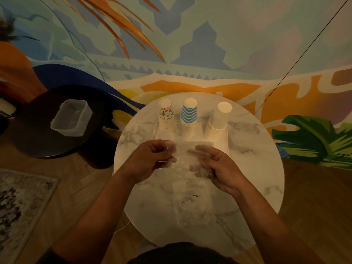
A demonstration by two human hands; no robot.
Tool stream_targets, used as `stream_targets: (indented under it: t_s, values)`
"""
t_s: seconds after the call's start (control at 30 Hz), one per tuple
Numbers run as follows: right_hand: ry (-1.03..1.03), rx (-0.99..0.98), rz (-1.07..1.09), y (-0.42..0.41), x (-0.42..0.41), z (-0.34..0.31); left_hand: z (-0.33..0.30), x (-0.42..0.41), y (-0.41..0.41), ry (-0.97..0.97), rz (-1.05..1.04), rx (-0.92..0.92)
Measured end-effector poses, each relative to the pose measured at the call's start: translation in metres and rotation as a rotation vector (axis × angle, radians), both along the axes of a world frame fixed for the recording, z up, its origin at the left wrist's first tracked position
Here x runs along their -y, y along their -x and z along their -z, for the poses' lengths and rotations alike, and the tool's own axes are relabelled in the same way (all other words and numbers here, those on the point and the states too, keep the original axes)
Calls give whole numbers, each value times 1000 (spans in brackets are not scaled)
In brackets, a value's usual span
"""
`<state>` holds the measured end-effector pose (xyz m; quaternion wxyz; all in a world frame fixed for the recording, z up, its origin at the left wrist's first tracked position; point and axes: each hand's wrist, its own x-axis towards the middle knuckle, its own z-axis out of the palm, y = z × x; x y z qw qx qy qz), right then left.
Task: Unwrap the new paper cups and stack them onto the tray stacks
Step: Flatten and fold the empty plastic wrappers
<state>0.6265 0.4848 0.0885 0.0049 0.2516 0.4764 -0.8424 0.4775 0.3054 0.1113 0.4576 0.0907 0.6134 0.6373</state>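
While three cup stacks (192,116) are standing on the tray (225,139), both hands, left (150,159) and right (215,166), are pinching empty wrap (185,168) just before it; unwrapping looks finished.

Left hand (150,159), right hand (215,166) curled (facing inward).

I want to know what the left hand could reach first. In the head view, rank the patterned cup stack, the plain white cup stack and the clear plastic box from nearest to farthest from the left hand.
1. Patterned cup stack, just beyond the left hand, on the tray's left.
2. Plain white cup stack, on the tray's right.
3. Clear plastic box, far left on the dark side table.
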Motion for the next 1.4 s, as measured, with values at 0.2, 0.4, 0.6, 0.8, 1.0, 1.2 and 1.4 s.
stream_targets:
  t_s: [0.2, 0.4, 0.6, 0.8, 1.0, 1.2, 1.4]
  values:
    - [124, 28, 29, -5, -3, 3, -1, 0, 3, 24, -5, -144]
    - [149, 140, -161, -13, -12, 9, 14, -4, -7, 65, 106, -383]
    - [-312, 175, -89, -16, -17, 38, 26, -10, -16, 148, 93, -163]
    - [-490, 327, -30, -8, -8, 83, 67, -21, -36, 341, -24, 1]
    - [-664, 456, -29, -10, 10, 127, 138, -24, -61, 623, 31, -217]
    - [-786, 544, -101, -23, 23, 150, 166, -17, -75, 766, 103, -302]
    - [-933, 612, -166, -41, 24, 164, 181, -8, -79, 857, 129, -292]
